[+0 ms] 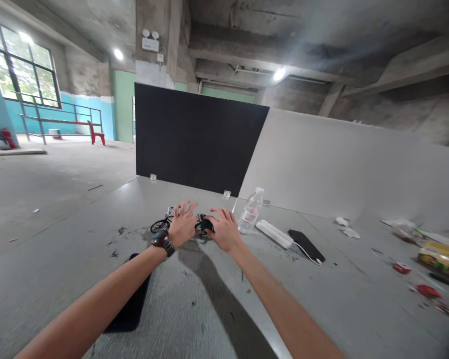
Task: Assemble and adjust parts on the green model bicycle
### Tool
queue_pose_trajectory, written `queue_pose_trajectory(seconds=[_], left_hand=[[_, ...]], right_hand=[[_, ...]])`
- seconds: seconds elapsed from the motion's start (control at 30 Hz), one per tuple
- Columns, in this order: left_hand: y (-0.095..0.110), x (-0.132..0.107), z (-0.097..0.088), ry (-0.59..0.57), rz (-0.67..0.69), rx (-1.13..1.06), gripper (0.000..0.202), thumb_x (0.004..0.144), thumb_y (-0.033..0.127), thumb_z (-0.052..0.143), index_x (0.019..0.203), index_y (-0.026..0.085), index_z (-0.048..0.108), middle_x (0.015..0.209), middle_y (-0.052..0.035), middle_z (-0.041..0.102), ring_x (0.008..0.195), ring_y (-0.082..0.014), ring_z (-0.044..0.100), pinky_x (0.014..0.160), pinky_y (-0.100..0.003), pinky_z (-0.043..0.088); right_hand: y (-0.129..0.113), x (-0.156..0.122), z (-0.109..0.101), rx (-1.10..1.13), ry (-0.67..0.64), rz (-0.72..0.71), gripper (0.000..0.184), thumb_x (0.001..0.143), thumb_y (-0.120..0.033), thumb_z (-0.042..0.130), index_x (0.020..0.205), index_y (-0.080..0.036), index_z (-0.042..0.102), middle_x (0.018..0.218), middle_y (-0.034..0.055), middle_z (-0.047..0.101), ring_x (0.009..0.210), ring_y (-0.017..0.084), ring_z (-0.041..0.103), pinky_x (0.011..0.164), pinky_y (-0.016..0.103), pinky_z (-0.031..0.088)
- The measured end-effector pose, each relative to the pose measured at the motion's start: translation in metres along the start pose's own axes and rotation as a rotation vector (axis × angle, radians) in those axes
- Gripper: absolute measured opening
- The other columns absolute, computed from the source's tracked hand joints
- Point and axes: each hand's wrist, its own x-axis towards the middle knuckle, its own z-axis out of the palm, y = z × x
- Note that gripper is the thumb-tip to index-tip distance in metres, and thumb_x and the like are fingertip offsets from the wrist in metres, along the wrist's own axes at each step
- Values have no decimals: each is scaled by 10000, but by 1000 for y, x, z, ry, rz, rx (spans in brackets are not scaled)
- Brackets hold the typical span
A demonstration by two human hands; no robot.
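A small black model bicycle (pixel 159 226) stands on the grey tabletop in front of me, partly hidden behind my hands. My left hand (pixel 183 227), with a dark watch on the wrist, reaches over its middle with the fingers spread. At the other end, my right hand (pixel 226 230) has its thumb and fingers around the bicycle, beside a dark green part (pixel 207 225). Exactly where the fingertips touch is hard to see. Under my left forearm lies a dark flat phone-like slab (pixel 134 304).
Right of my hands stands a clear water bottle (pixel 251 212). Beyond it lie a white power bank (pixel 275 234) and a black phone (pixel 307 245) with a white cable. A yellow package (pixel 441 259) and scraps sit far right. A black panel (pixel 198 139) rises behind.
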Motion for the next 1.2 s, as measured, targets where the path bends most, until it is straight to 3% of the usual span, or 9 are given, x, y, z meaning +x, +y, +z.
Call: queue_pose_trajectory(seconds=[0.5, 0.93, 1.2], left_hand=[[-1, 2, 2, -10, 53, -12, 237, 854, 183, 528, 922, 221, 752, 1456, -107, 449, 1357, -396, 286, 1043, -591, 264], [1, 3, -2, -38, 62, -31, 170, 845, 177, 598, 934, 191, 742, 1400, -132, 487, 1324, -384, 321, 1034, -567, 274], [-3, 4, 5, -54, 66, -28, 137, 854, 218, 619, 924, 181, 731, 1395, -132, 473, 1317, -380, 324, 1038, -553, 273]], right_hand=[[0, 0, 15, 38, -1, 13, 317, 782, -233, 750, 1090, -217, 678, 1326, 94, 557, 1222, 306, 454, 1021, 441, 363], [5, -4, 20, 102, 18, 76, 406, 762, -270, 791, 1141, -239, 648, 1284, 78, 564, 1176, 295, 482, 997, 428, 376], [9, -7, 20, 87, 8, 79, 296, 813, -302, 743, 1097, -250, 678, 1279, 90, 557, 1166, 299, 482, 987, 438, 380]])
